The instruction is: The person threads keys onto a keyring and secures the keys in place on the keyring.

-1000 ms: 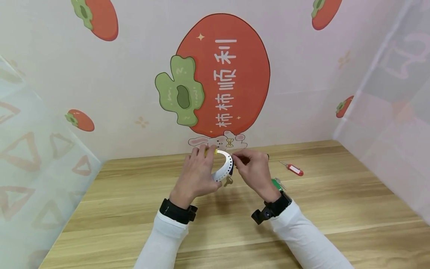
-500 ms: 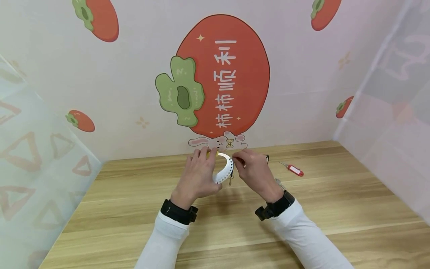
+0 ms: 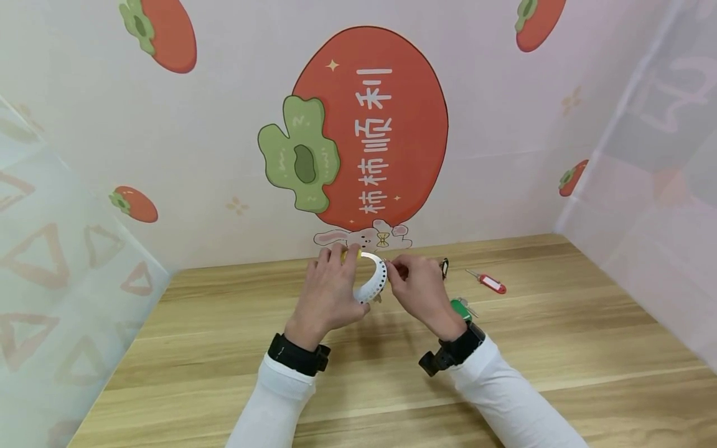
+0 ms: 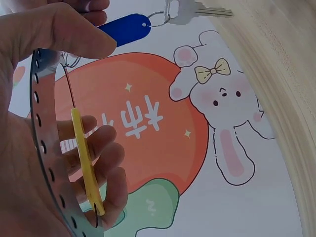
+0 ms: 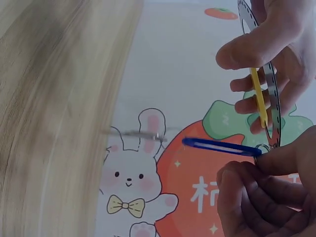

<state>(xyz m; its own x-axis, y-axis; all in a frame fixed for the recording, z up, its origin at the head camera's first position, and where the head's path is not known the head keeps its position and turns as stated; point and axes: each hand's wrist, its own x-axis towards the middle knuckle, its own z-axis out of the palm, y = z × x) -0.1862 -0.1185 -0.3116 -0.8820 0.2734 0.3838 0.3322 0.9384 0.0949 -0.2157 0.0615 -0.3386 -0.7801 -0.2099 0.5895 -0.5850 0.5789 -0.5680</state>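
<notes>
In the head view my left hand (image 3: 327,292) grips a white curved band (image 3: 370,290) with a row of small holes, holding it above the table. A thin yellow piece (image 4: 85,158), with a fine metal wire at its upper end, shows inside the band in the left wrist view. My right hand (image 3: 422,286) pinches with thumb and fingertips at the band's right edge. From there extends a blue key tag (image 5: 222,146), its small wire ring right at the fingertips and the band. A silver key (image 4: 182,11) hangs from the tag's other end.
On the wooden table (image 3: 224,373) lie a red key tag (image 3: 493,284) with a key and a green key tag (image 3: 461,308) with a key, partly behind my right wrist. A black loop (image 3: 445,267) shows beyond the right hand. A printed wall (image 3: 213,149) stands behind.
My right hand shifted slightly right, then back toward the band. The blue tag's key swung beneath the band. The green tag was hidden half a second ago and shows again. The left hand stays nearly still.
</notes>
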